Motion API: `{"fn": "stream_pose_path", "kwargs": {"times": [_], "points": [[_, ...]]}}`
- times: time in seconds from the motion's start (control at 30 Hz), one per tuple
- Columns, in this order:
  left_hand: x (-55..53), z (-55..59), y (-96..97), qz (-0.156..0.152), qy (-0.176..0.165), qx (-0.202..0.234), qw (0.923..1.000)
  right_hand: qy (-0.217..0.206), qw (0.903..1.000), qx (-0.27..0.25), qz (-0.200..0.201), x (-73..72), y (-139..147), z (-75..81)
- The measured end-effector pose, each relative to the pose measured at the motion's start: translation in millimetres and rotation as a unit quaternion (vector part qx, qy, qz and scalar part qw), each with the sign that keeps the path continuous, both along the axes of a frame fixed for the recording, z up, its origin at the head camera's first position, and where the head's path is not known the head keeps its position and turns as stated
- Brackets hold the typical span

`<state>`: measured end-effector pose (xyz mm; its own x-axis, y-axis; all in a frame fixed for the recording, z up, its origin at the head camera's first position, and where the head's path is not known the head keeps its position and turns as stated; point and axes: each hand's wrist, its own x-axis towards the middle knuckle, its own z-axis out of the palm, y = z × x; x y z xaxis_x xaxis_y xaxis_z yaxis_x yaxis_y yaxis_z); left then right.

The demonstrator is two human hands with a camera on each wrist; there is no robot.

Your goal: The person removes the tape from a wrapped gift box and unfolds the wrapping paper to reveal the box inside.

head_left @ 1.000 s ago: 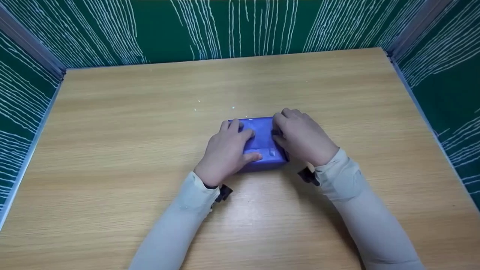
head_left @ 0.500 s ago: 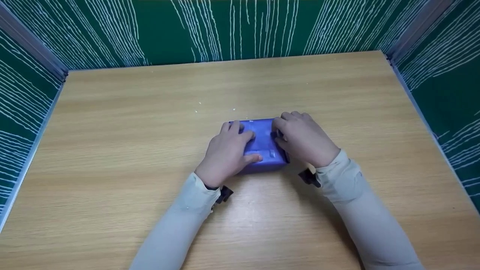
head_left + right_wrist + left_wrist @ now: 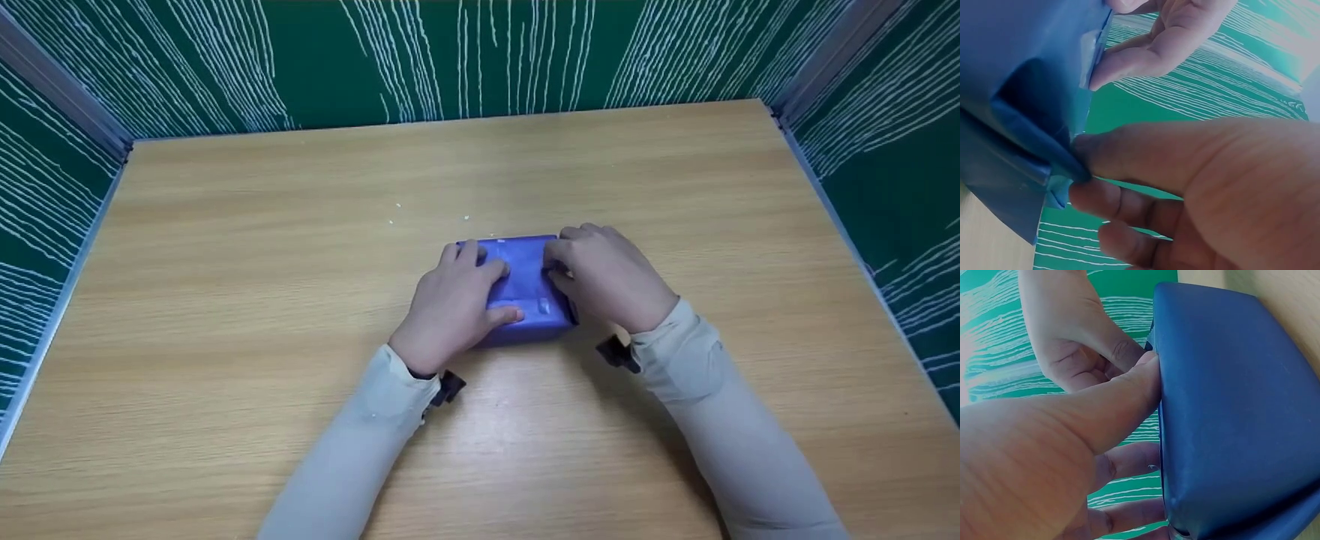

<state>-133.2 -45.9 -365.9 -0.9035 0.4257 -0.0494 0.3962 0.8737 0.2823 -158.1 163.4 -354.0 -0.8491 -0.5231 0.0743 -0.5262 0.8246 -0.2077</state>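
Note:
A box-shaped package in blue-violet wrapping [image 3: 525,281] lies on the table between the two hands. My left hand [image 3: 454,304] rests on its left part, fingers spread on the top and thumb near the front edge. In the left wrist view, that thumb [image 3: 1123,402] presses against the top of the package. At the package's right end is my right hand [image 3: 611,281]. The right wrist view shows its thumb and forefinger pinching the edge of a loose, folded wrapping flap [image 3: 1044,143]. The flap gapes open beside the fingertips. The box's contents are hidden.
The wooden table [image 3: 262,300] carries a few tiny white specks [image 3: 466,217] behind the package. Green panels with white streaks [image 3: 495,60] stand along its back and sides. A small black wrist device [image 3: 619,354] sits under the right cuff; another [image 3: 448,388] is at the left.
Almost nothing moves. My right hand's fingers shift slightly toward me at the package's right end; my left hand stays in place on top.

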Motion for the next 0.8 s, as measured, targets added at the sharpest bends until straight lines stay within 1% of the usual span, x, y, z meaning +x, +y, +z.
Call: {"fn": "stream_pose_path", "kwargs": {"times": [0.27, 0.53, 0.8], "points": [[0.1, 0.1, -0.3, -0.002, -0.001, 0.009, 1.0, -0.001, 0.9998, -0.011, -0.015, -2.5, -2.1, -4.2], [-1.1, 1.2, 0.6, -0.005, -0.005, 0.004, 1.0, -0.007, 0.9999, -0.009, 0.005, -1.8, 1.0, -1.2], [0.9, 0.1, -1.4, -0.004, 0.005, 0.009, 0.9999, 0.0, 0.9999, -0.012, 0.002, -2.8, -2.2, -5.2]]}}
